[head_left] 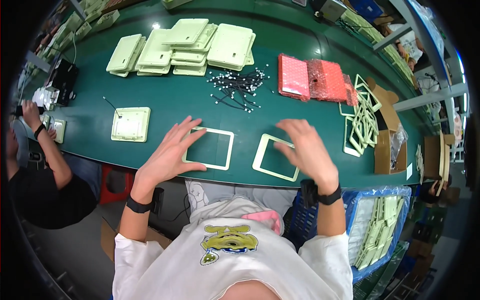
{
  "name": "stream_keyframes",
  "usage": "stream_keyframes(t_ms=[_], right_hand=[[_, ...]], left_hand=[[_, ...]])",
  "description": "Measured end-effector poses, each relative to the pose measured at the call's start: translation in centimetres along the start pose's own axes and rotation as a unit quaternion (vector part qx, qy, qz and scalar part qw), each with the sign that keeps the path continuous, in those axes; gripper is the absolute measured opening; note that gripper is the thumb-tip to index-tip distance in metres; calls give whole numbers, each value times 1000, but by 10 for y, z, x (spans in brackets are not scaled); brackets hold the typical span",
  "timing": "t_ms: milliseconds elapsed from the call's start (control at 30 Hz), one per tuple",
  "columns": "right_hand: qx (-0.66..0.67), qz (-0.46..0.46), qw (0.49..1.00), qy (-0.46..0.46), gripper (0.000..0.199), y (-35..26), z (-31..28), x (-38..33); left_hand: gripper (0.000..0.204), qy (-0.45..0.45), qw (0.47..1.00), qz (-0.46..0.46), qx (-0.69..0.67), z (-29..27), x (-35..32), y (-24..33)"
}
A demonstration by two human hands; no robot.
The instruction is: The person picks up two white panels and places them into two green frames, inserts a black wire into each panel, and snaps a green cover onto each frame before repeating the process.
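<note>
Two pale green square frames lie near the front edge of the green table (190, 95). My left hand (169, 155) rests with fingers spread on the left rim of the left frame (219, 150). Over the right frame (264, 160) hovers my right hand (307, 150), fingers bent and apart, touching its upper right side. Neither hand grips anything. Both wrists wear black bands.
A pale square panel with a wire (131, 124) lies to the left. Stacks of panels (185, 47), a pile of black cables (237, 87) and red bubble-wrap packs (312, 77) sit farther back. More frames (361, 117) fill a cardboard box at right. Another person (40, 165) works at left.
</note>
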State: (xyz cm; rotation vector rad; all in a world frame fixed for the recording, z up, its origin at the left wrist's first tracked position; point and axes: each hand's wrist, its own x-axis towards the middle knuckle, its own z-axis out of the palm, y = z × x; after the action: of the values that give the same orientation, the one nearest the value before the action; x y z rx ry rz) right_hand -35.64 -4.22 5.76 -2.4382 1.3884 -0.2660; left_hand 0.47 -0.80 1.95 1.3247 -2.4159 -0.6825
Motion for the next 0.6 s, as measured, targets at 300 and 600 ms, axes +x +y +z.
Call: stream_keyframes(t_ms=[300, 600], right_hand=[[-88, 177, 980, 37, 36, 86, -21, 70], [-42, 342, 937, 62, 97, 95, -1, 139]], left_hand=[[60, 44, 988, -120, -83, -4, -8, -12], [37, 158, 978, -88, -100, -5, 8, 39]])
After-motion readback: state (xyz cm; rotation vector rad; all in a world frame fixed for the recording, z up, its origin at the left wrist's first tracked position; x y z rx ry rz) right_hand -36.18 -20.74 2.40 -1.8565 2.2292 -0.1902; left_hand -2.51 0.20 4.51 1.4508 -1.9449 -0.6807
